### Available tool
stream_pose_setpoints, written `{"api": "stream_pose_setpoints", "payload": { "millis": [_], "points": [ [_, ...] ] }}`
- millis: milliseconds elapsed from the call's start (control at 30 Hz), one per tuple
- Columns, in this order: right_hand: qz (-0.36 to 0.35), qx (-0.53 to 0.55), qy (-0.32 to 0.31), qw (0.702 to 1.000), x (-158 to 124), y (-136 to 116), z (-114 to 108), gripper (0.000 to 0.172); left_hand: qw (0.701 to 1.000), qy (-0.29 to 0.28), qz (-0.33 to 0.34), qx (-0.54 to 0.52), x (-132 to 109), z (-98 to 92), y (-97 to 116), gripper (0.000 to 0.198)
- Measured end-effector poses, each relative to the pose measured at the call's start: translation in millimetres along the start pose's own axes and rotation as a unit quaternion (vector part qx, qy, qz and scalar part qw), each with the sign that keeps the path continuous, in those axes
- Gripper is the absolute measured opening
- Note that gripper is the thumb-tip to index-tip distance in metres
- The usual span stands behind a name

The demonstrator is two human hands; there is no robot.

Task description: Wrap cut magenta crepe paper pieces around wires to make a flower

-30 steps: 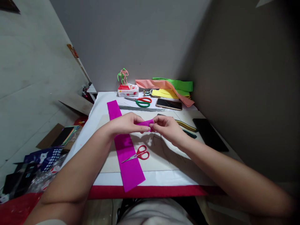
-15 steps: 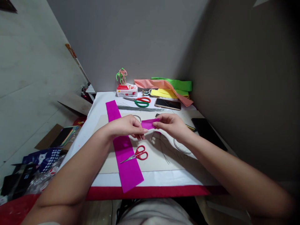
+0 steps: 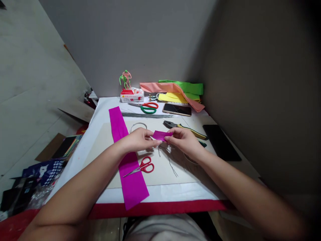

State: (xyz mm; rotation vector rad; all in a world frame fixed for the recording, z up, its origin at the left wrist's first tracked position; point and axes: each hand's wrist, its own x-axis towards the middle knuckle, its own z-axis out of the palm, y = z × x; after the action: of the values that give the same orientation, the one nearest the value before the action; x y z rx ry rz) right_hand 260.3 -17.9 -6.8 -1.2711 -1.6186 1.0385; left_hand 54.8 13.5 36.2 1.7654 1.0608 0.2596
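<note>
Magenta fabric-like piece (image 3: 160,135): raised above the surface (image 3: 175,191), between 2 hands. Left hand (image 3: 139,139) pinches its lower-left edge; right hand (image 3: 183,141) pinches its right end. Uneven pull could crease or slip it. Twisted wire (image 3: 172,167) below could snag; any join cannot be told. Red-handled scissors (image 3: 146,164) overlie the long magenta strip (image 3: 129,160), obstructing it. Combination pliers (image 3: 184,128) lie beyond the right hand.

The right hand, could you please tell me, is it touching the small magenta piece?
Touching: the head view shows the right hand pinching the small magenta piece at its right end, thumb over it.
</note>
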Motion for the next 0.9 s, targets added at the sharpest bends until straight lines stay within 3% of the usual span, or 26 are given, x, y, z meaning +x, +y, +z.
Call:
{"api": "stream_pose_setpoints", "payload": {
  "millis": [200, 400, 600, 733, 900],
  "points": [
    [-0.051, -0.175, 0.029, 0.983, 1.4, 9.2, -4.3, 0.001, 0.997, 0.041, -0.023, 0.064, 7.9, 5.2, -10.3, 0.032],
    [-0.07, -0.233, 0.027, 0.97, 3.4, 12.9, 2.5, 0.004, 0.995, 0.051, -0.022, 0.087, 11.7, 10.4, -16.4, 0.031],
    [-0.045, -0.157, 0.063, 0.985, 1.9, 12.4, 2.7, 0.007, 0.997, 0.065, -0.014, 0.039, 11.6, 11.2, -16.6, 0.035],
    [-0.023, -0.05, 0.106, 0.993, -1.6, 7.8, 3.2, 0.008, 0.999, 0.022, -0.002, -0.027, 8.2, 12.8, -10.1, 0.032],
    [-0.009, 0.041, 0.107, 0.993, -7.2, -0.9, 5.6, 0.017, 0.993, -0.018, -0.017, -0.118, 4.3, 15.6, -1.4, 0.028]
  ]
}}
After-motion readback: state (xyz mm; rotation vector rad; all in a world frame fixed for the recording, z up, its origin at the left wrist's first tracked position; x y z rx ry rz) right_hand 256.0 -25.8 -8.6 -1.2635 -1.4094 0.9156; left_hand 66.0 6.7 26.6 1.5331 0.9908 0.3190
